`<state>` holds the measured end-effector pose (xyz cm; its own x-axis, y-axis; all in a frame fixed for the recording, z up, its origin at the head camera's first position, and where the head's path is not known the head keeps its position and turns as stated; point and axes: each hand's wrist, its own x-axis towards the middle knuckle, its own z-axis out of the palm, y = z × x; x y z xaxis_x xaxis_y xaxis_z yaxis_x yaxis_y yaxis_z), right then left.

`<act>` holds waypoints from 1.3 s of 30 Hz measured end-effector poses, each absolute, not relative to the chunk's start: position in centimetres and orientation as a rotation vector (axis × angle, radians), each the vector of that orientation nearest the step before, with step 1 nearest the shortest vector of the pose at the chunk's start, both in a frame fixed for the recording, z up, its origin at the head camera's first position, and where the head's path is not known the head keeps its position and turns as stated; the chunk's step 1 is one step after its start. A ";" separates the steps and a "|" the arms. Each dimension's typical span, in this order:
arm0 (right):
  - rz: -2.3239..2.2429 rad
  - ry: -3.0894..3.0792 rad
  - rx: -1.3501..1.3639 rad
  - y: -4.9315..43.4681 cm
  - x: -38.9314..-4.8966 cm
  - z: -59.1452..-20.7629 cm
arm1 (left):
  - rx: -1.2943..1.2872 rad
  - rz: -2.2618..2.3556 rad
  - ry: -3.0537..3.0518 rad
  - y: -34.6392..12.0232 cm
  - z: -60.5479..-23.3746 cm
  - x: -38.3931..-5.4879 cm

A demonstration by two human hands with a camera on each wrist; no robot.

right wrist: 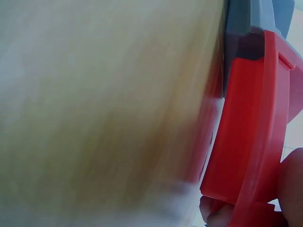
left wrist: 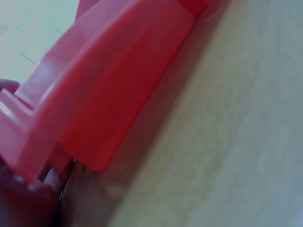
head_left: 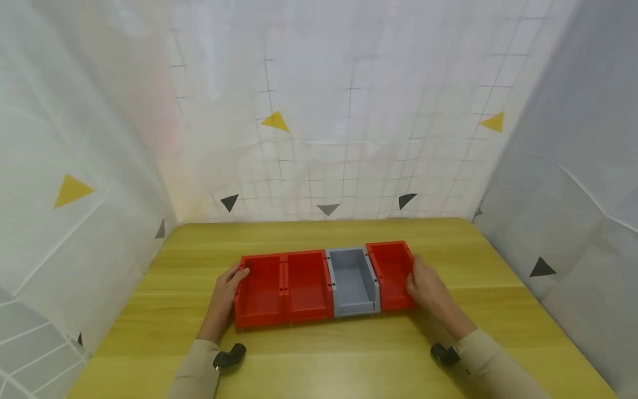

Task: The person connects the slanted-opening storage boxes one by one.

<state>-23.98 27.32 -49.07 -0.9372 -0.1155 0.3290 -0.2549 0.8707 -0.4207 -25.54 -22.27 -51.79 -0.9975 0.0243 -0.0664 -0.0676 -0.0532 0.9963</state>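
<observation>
Three red bins and a grey bin (head_left: 353,280) stand side by side in a row. My left hand (head_left: 225,293) grips the outer wall of the leftmost red bin (head_left: 261,296), its thumb over the rim. At the other end, my right hand (head_left: 432,289) holds the outer wall of the rightmost red bin (head_left: 391,271), thumb on the inner side. Between the leftmost bin and the grey one sits the middle red bin (head_left: 306,285). In the right wrist view, a light gap shows under the red bin (right wrist: 236,137). No contents show inside the bins.
The row is over a yellow wood-grain table (head_left: 319,354). White sheeting (head_left: 319,66) with yellow and dark triangles rises behind the table and along both sides. A black wrist device (head_left: 229,356) is on the left sleeve, another black device (head_left: 444,354) on the right.
</observation>
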 end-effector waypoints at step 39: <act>0.641 -2.790 0.222 27.0 -23.9 -49.7 | -0.035 2.215 2.166 -22.2 -51.6 -25.3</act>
<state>-23.95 26.98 -49.66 -0.9520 -0.0877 0.2933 -0.2069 0.8904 -0.4053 -25.33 -22.20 -51.56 -0.9988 0.0154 -0.0465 -0.0468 -0.0218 0.9987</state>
